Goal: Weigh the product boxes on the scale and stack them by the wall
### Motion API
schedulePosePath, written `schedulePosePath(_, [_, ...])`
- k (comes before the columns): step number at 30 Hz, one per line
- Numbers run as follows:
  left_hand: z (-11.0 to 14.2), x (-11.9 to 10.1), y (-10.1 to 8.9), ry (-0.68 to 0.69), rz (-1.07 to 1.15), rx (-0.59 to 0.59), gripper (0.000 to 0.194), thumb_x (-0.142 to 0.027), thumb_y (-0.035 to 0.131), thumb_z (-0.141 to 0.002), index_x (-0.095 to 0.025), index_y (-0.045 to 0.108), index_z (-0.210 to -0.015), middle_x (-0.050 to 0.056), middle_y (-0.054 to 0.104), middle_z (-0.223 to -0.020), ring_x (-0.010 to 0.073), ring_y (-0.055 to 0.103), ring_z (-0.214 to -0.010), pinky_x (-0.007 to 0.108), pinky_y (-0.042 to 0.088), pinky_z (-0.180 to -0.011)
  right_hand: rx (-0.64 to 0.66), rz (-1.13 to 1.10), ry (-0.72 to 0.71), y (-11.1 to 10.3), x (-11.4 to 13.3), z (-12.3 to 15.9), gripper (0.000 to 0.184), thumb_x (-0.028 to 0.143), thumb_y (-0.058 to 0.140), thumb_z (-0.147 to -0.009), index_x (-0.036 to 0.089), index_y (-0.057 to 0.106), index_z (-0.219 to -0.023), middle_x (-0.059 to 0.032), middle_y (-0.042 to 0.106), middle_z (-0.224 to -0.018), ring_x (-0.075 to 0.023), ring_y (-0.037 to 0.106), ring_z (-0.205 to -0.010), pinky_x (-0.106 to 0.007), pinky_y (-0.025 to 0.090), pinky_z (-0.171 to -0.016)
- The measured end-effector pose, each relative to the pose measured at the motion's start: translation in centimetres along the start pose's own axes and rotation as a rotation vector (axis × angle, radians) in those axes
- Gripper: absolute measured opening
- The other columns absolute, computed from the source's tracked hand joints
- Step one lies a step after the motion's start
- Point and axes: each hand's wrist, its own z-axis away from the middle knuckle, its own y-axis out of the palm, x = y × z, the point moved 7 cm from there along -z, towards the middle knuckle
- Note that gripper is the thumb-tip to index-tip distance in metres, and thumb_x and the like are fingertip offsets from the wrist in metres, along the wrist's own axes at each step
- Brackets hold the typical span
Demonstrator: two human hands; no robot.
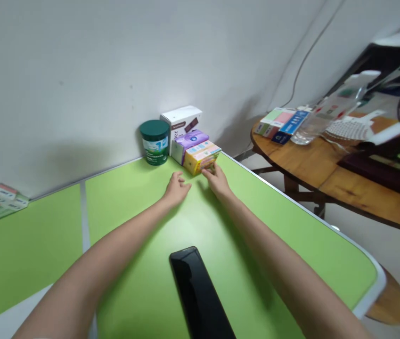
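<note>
My left hand [177, 189] hovers over the green tabletop with fingers loosely bent and apart, holding nothing. Just to its right, my right hand [217, 181] has its thumb and fingers apart at the near face of a yellow box [200, 157] with a pale printed top. The fingertips seem to touch that face; no grip around the box shows. Directly behind the yellow box lies a purple pack [191, 139]. A white box [181, 116] with a brown label stands behind both. Left of these is a green-lidded tub [155, 142].
A black phone [200, 294] lies between my forearms on the green table [132, 282]. Pink and green boxes [0, 201] sit at the far left by the wall. Beyond the right edge, a wooden table [302, 167] carries a clear bottle [330, 113] and more boxes [281, 123].
</note>
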Motion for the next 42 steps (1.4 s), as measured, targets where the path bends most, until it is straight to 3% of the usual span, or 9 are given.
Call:
schedulePosePath(4, [6.7,0.0,-6.4,0.107,-0.041,0.11,0.045,-0.008,0.064,-0.068,-0.015,0.055,-0.112,0.008,0.06,-0.105,0.0184,0.06,-0.094,0.037,0.048,-0.089,0.178,-0.024,0.017,3.4,6.1,7.2,0.042,0.031,0.055,-0.075,0.02,0.056,-0.116,-0.0116,0.064,-0.11,-0.0253,0.061,-0.102,-0.045,0.051,-0.088])
schedulePosePath(7, [12.0,-1.5,-10.6,0.241,-0.161,0.215,0.057,-0.005,0.061,-0.064,-0.016,0.054,-0.12,0.011,0.056,-0.123,0.0238,0.054,-0.115,0.04,0.041,-0.102,0.679,0.039,-0.202,8.9,14.0,13.7,0.022,0.019,0.05,-0.076,0.018,0.061,-0.095,-0.0088,0.066,-0.1,-0.0214,0.061,-0.096,-0.039,0.048,-0.089])
schedulePosePath(9, [15.6,-2.8,-12.6,0.317,-0.256,0.336,0.061,-0.001,0.057,-0.061,-0.016,0.055,-0.12,0.011,0.056,-0.126,0.0243,0.052,-0.119,0.038,0.04,-0.104,0.911,0.155,-0.3,11.8,18.6,17.6,0.013,0.009,0.047,-0.071,0.017,0.057,-0.073,-0.0057,0.064,-0.077,-0.0177,0.06,-0.073,-0.031,0.049,-0.07])
schedulePosePath(14, [24.1,-1.9,-18.5,0.102,-0.234,0.475,0.061,-0.004,0.058,-0.059,-0.016,0.057,-0.118,0.01,0.065,-0.117,0.0251,0.062,-0.106,0.036,0.05,-0.09,1.219,0.27,-0.405,17.6,25.5,24.8,0.02,0.011,0.049,-0.072,0.02,0.039,-0.057,0.0004,0.05,-0.056,-0.0107,0.045,-0.049,-0.022,0.031,-0.045])
schedulePosePath(19, [29.5,2.3,-26.4,0.003,-0.068,0.241,0.062,-0.006,0.06,-0.055,-0.017,0.058,-0.116,0.009,0.066,-0.117,0.026,0.062,-0.105,0.036,0.05,-0.089,1.407,0.202,-0.567,25.0,30.1,29.6,0.028,0.002,0.049,-0.067,0.021,0.03,-0.055,0.0034,0.042,-0.054,-0.0081,0.04,-0.048,-0.021,0.027,-0.044])
schedulePosePath(26, [31.7,10.2,-36.2,-0.163,0.145,-0.16,0.045,0.002,0.047,-0.046,-0.012,0.064,-0.086,0.007,0.073,-0.089,0.0271,0.067,-0.089,0.03,0.051,-0.07,1.619,0.049,-0.428,37.3,33.4,32.4,0.027,-0.003,0.043,-0.058,0.02,0.033,-0.051,0.0041,0.043,-0.052,-0.0097,0.045,-0.053,-0.019,0.031,-0.045])
schedulePosePath(34, [35.8,15.0,-45.6,-0.199,0.071,-0.486,0.039,0.0,0.049,-0.05,-0.013,0.062,-0.085,0.01,0.068,-0.088,0.0273,0.065,-0.086,0.034,0.051,-0.072,1.63,-0.041,-0.633,46.5,37.7,35.3,0.018,0.001,0.045,-0.06,0.018,0.047,-0.058,0.0025,0.053,-0.061,-0.011,0.049,-0.06,-0.022,0.04,-0.056])
schedulePosePath(39, [39.2,15.6,-54.5,0.032,-0.312,-1.101,0.057,-0.001,0.049,-0.062,-0.013,0.049,-0.117,0.015,0.047,-0.126,0.025,0.043,-0.125,0.04,0.034,-0.107,1.199,-0.06,-0.733,51.3,40.9,31.5,0.035,0.011,0.047,-0.073,0.022,0.058,-0.105,-0.0081,0.063,-0.106,-0.0212,0.059,-0.097,-0.038,0.049,-0.084])
schedulePosePath(42, [38.6,16.4,-56.0,0.064,-0.389,-1.085,0.05,0.001,0.044,-0.065,-0.018,0.053,-0.11,0.011,0.054,-0.116,0.0224,0.047,-0.118,0.04,0.036,-0.107,0.899,-0.021,-0.84,53.0,41.9,27.5,0.035,0.018,0.051,-0.075,0.024,0.057,-0.109,-0.0093,0.059,-0.115,-0.0272,0.054,-0.111,-0.049,0.042,-0.096])
